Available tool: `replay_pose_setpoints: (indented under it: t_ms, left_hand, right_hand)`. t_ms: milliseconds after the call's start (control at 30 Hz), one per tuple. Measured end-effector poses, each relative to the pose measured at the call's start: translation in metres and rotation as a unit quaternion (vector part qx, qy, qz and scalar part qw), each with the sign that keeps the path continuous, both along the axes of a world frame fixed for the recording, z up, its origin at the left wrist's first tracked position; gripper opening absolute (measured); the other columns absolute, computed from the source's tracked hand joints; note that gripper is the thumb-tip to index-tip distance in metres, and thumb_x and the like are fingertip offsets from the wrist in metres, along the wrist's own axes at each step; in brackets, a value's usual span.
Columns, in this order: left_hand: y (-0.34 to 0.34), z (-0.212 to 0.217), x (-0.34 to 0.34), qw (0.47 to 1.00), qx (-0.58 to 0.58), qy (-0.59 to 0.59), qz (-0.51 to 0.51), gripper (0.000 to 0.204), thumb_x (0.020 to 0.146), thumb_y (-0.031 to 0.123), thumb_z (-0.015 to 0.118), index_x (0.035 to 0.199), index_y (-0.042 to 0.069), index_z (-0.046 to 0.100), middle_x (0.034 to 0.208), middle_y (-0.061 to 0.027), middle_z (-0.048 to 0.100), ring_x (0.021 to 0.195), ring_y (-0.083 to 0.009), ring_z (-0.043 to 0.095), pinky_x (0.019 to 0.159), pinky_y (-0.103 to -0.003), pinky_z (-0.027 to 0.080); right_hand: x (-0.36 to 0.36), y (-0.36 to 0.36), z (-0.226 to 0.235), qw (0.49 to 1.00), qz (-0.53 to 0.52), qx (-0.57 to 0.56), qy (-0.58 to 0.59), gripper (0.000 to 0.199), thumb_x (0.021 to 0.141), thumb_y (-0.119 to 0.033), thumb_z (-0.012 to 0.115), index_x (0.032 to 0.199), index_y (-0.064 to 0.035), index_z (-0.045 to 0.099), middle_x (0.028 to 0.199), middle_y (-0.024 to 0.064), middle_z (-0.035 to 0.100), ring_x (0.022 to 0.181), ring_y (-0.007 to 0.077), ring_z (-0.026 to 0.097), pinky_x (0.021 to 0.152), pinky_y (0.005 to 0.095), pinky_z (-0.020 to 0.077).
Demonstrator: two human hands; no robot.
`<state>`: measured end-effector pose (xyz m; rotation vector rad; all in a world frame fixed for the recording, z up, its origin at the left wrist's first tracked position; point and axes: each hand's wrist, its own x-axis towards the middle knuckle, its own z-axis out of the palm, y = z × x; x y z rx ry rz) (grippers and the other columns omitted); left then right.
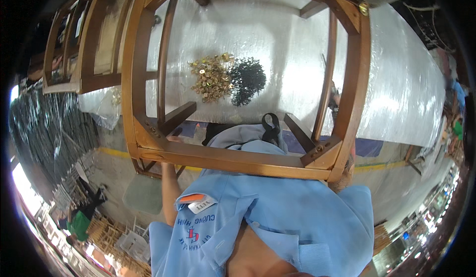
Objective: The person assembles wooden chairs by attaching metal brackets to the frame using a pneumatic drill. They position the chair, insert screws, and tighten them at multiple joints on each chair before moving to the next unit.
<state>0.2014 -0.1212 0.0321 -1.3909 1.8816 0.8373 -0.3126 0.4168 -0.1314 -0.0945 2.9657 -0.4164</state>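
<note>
The wooden frame (135, 73) opened toward the camera, its near rail (238, 162) lying left-to-right; both hands (174, 139), mostly hidden, were at its near corners, their spread impossible to tell.

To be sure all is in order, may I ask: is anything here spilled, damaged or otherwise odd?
Nothing clearly stands out. The wooden frame shows no visible damage. The brass-coloured pieces and black pieces lie loose on the plastic-covered table, their heaps meeting, but look gathered, not spilled.
</note>
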Motion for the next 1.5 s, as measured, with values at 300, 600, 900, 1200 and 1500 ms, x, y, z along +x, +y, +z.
replay_pose_setpoints:
  t_ms: [300,600,900,1200,1500]
  left_hand:
    - [0.110,-0.085,-0.165,0.953,-0.070,0.266,-0.126,0.049,0.079,0.034,0.073,0.110,0.001,0.054,0.104,-0.0249,0.061,0.097,-0.0443,0.061,0.080,-0.050,0.049]
    - [0.114,-0.131,-0.176,0.927,-0.075,0.341,-0.135,0.034,0.075,0.015,0.070,0.102,0.001,0.056,0.091,-0.0244,0.061,0.088,-0.0434,0.061,0.077,-0.050,0.049]
    - [0.101,-0.105,-0.191,0.817,0.272,0.391,0.324,0.016,0.078,0.003,0.059,0.093,-0.003,0.062,0.074,-0.0088,0.061,0.065,-0.0219,0.059,0.061,-0.036,0.049]
    - [0.084,-0.110,-0.179,0.554,0.567,0.502,0.345,0.036,0.089,0.031,0.048,0.097,-0.003,0.058,0.094,-0.0126,0.057,0.077,-0.0210,0.053,0.068,-0.033,0.044]
    - [0.083,-0.078,-0.192,0.602,0.519,0.453,0.404,0.060,0.088,0.041,0.053,0.123,-0.008,0.051,0.121,-0.0255,0.058,0.107,-0.0346,0.059,0.097,-0.045,0.047]
  right_hand:
    - [0.048,-0.039,0.017,0.985,-0.119,-0.015,-0.123,0.048,0.090,-0.039,0.062,0.119,-0.0011,0.061,0.099,0.0162,0.070,0.092,0.0263,0.067,0.081,0.0378,0.0525]
    - [0.071,-0.048,0.022,0.979,-0.149,-0.043,-0.133,0.048,0.090,-0.039,0.061,0.119,-0.0012,0.060,0.100,0.0158,0.069,0.092,0.0263,0.067,0.081,0.0377,0.0526]
    - [0.094,-0.043,0.021,0.972,-0.179,-0.064,-0.136,0.048,0.090,-0.040,0.061,0.120,-0.0014,0.060,0.100,0.0155,0.069,0.093,0.0262,0.067,0.080,0.0376,0.0526]
    - [0.109,-0.040,0.021,0.970,-0.179,-0.072,-0.145,0.049,0.091,-0.040,0.060,0.120,-0.0015,0.059,0.100,0.0151,0.069,0.093,0.0262,0.067,0.080,0.0375,0.0526]
    - [0.123,-0.039,0.025,0.967,-0.191,-0.088,-0.147,0.049,0.091,-0.040,0.060,0.121,-0.0017,0.059,0.101,0.0148,0.069,0.093,0.0261,0.067,0.080,0.0374,0.0526]
